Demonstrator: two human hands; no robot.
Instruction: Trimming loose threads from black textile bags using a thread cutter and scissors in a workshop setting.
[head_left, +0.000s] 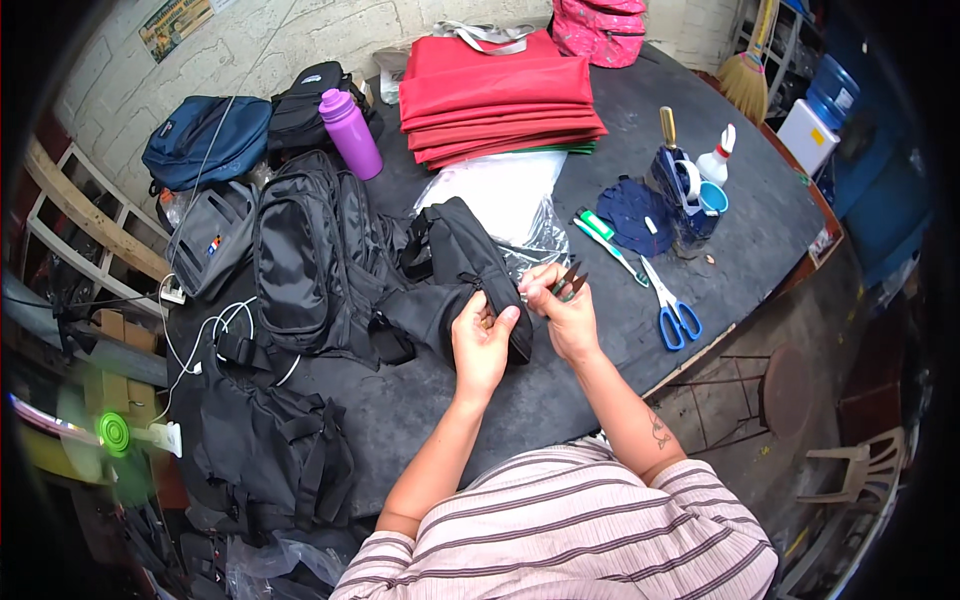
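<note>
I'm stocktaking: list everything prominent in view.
Table: 1, black, centre
Backpacks: several, black, grey, blue, left
Bag: 1, black, centre
Snips: 1, dark-bladed, right of bag
Fabric stack: 1, red, far side
Patterned bag: 1, pink, far edge
Bottle: 1, purple, left of fabric
Scissors: 1, blue-handled, right
Spray bottle: 1, white, far right
Broom: 1, yellow, far right
Plastic chair: 1, beige, right
Left hand: 1, bare, gripping bag
Right hand: 1, bare, holding snips

Hands at blk bag, R w/ snips
</note>
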